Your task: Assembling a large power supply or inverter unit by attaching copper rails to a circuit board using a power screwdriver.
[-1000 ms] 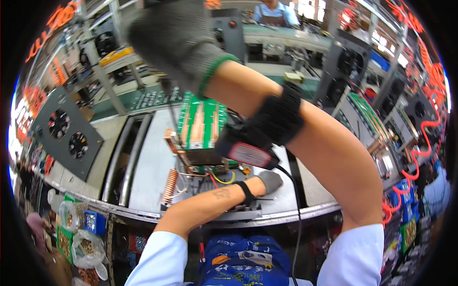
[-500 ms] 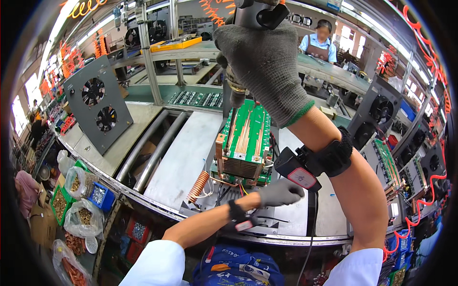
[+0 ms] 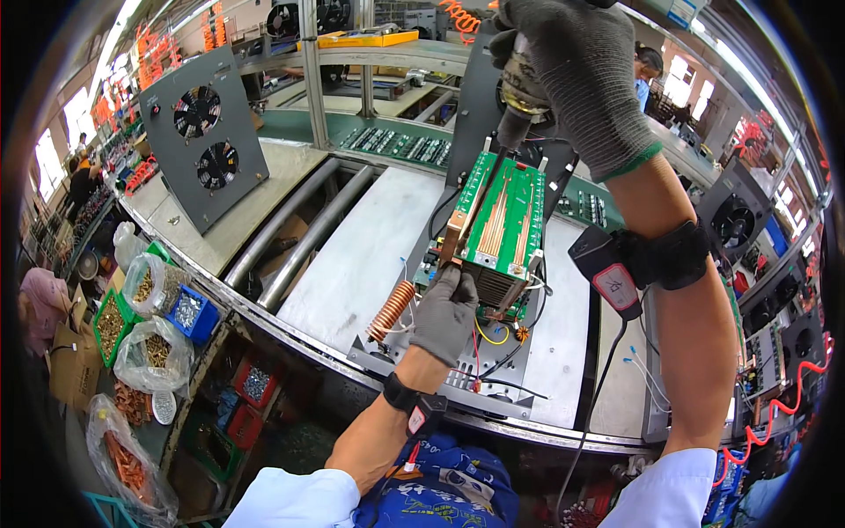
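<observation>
My right hand (image 3: pixel 585 84), gloved in grey, is wrapped round a power screwdriver (image 3: pixel 523 86) held upright, its top cut off by the view's edge. The shaft runs down beside a green circuit board (image 3: pixel 512 209) on a finned block, toward a copper bar (image 3: pixel 453 236) at the block's near left corner. At the lower end of that bar my gloved left hand (image 3: pixel 443 317) pinches with thumb and fingers together; the fingertips partly hide what they grip. A copper coil (image 3: pixel 393 310) lies left of this hand on the metal base plate (image 3: pixel 510 378).
A grey panel with two fans (image 3: pixel 202 145) stands at left beside metal rollers (image 3: pixel 304 238). Bags and bins of screws (image 3: pixel 187 312) sit at lower left. Small circuit boards (image 3: pixel 396 145) lie behind. A black cable (image 3: pixel 591 414) hangs from my right wrist; a person stands at far right.
My left hand has risen from the front of the base plate to the copper bar and closed there. My right hand and the screwdriver have shifted, lining up with the bar. The view has turned slightly.
</observation>
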`<action>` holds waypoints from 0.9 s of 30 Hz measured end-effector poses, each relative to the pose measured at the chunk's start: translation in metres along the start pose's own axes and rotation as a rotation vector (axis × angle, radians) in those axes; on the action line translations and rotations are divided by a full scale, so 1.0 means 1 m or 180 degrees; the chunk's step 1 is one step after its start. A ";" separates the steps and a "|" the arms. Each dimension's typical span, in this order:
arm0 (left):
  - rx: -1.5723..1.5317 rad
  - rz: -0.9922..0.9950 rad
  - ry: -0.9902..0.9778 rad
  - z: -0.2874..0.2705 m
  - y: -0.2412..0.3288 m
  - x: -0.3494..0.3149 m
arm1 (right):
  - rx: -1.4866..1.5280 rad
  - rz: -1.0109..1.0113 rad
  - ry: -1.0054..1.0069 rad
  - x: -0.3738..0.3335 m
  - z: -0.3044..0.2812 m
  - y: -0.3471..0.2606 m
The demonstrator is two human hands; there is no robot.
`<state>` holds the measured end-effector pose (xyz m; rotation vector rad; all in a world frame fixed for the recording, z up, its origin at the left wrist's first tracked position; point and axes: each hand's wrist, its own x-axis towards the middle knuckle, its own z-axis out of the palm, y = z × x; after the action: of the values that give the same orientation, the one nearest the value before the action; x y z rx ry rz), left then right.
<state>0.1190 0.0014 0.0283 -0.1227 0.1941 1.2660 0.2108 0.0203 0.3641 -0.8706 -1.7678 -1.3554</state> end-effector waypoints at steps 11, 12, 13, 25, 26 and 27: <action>-0.0796 -0.0251 -0.0357 0.002 -0.002 0.005 | 0.0658 0.0478 -0.0400 0.006 -0.004 -0.010; -0.0809 -0.0238 -0.0433 0.002 -0.003 0.005 | 0.0544 0.0348 -0.0395 0.007 -0.004 -0.011; -0.0824 -0.0214 -0.0433 0.002 -0.003 0.006 | 0.0442 0.0249 -0.0387 0.007 -0.005 -0.011; -0.1139 -0.0432 -0.0841 -0.007 -0.004 0.010 | 0.0706 0.0358 -0.0485 0.006 -0.011 -0.013; -0.1172 -0.0472 -0.0992 -0.011 -0.002 0.011 | 0.0787 0.0490 -0.0570 0.005 -0.011 -0.015; -0.1180 -0.0492 -0.1006 -0.013 -0.002 0.013 | 0.0869 0.0622 -0.0657 0.005 -0.012 -0.015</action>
<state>0.1237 0.0101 0.0131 -0.2484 -0.3193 1.1388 0.1972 0.0057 0.3636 -1.0269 -1.9118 -0.9004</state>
